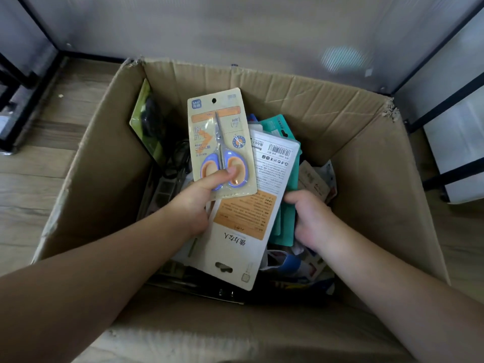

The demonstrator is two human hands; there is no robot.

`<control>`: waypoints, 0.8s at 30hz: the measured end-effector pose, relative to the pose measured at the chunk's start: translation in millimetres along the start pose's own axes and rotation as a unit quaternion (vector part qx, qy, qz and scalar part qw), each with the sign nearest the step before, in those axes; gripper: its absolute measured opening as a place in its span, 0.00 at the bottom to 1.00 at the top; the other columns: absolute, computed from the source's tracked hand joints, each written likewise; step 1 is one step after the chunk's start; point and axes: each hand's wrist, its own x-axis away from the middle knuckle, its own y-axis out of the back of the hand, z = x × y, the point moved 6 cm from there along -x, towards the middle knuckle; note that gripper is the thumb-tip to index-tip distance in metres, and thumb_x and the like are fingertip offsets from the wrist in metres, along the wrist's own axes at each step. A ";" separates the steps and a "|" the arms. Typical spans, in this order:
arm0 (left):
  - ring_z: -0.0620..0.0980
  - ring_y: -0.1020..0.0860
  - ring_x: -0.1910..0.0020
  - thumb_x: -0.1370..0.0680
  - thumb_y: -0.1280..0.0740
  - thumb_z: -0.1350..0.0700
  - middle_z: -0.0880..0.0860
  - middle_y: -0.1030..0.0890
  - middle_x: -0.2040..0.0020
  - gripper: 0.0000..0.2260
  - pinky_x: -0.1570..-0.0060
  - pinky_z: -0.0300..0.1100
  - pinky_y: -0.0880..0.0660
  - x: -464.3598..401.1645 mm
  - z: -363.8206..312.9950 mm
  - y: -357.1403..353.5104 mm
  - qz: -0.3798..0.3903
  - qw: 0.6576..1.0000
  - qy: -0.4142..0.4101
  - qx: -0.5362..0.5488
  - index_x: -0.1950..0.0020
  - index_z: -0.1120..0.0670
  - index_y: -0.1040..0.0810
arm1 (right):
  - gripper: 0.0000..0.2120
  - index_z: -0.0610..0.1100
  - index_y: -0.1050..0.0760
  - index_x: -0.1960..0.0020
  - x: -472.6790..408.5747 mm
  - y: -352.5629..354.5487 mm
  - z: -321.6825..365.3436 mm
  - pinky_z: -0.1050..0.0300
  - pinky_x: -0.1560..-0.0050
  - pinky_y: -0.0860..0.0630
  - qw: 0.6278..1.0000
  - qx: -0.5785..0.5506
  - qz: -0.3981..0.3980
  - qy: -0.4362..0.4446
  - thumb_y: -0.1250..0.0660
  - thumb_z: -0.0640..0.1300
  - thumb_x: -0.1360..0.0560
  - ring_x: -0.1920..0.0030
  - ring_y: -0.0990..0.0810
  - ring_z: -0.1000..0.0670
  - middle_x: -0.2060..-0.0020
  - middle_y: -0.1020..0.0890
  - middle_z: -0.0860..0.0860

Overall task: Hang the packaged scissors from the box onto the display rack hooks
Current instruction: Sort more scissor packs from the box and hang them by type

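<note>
Scissors (222, 163): blue-orange handles, cream-orange card. Box (327, 121) brown. Back-facing card (259, 205): white, orange panel, black barcode. Teal packs (284, 216). Wood-grain floor (34, 158).

Dim soft daylight, glare patch on translucent wall panel (343, 58), wide-angle bending at edges, mild blur

Inside an open cardboard box (327, 121) on the floor: scissors pack (221, 142) raised at centre-left over a face-down card (251, 213), more packets (284, 179) stacked at right.
</note>
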 end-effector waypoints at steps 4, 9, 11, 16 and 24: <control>0.52 0.15 0.63 0.39 0.22 0.52 0.52 0.14 0.60 0.24 0.72 0.43 0.22 5.0 -2.5 -6.3 -0.044 0.996 -0.061 -0.057 0.45 0.51 0.23 | 0.08 0.42 0.24 0.59 -5.8 -0.7 -1.5 0.38 0.40 0.27 1.000 -0.022 0.018 0.009 0.40 0.40 0.25 0.45 0.21 0.36 0.56 0.18 0.41; 0.46 0.16 0.54 0.33 0.24 0.48 0.47 0.15 0.51 0.21 0.56 0.40 0.22 7.0 -17.2 0.0 -0.050 0.967 -0.131 -0.214 0.42 0.48 0.23 | 0.19 0.45 0.19 0.72 -7.2 3.1 -2.7 0.49 0.60 0.20 0.999 -0.017 0.028 -0.002 0.40 0.40 0.24 0.62 0.15 0.46 0.68 0.16 0.47; 0.44 0.17 0.52 0.35 0.25 0.43 0.46 0.15 0.50 0.23 0.51 0.40 0.25 7.3 -19.3 0.8 -0.030 0.953 -0.111 -0.281 0.42 0.48 0.21 | 0.24 0.46 0.21 0.76 -5.1 0.7 -3.5 0.50 0.63 0.18 0.999 -0.030 0.039 -0.013 0.41 0.39 0.23 0.67 0.16 0.48 0.70 0.16 0.47; 0.34 0.19 0.62 0.41 0.29 0.37 0.37 0.16 0.60 0.24 0.64 0.32 0.28 7.0 -15.0 -4.7 0.020 0.927 -0.063 -0.369 0.50 0.46 0.21 | 0.18 0.46 0.18 0.58 1.7 -4.9 9.2 0.42 0.52 0.20 0.993 -0.090 0.067 0.020 0.40 0.57 0.23 0.53 0.16 0.43 0.53 0.16 0.45; 0.50 0.21 0.42 0.47 0.23 0.34 0.51 0.17 0.44 0.44 0.37 0.50 0.29 24.1 -19.1 -19.2 0.024 0.947 -0.029 -0.320 0.37 0.53 0.25 | 0.31 0.63 0.22 0.44 44.8 -10.8 50.9 0.47 0.51 0.20 0.972 -0.108 0.196 0.077 0.47 0.76 0.37 0.44 0.19 0.46 0.43 0.19 0.52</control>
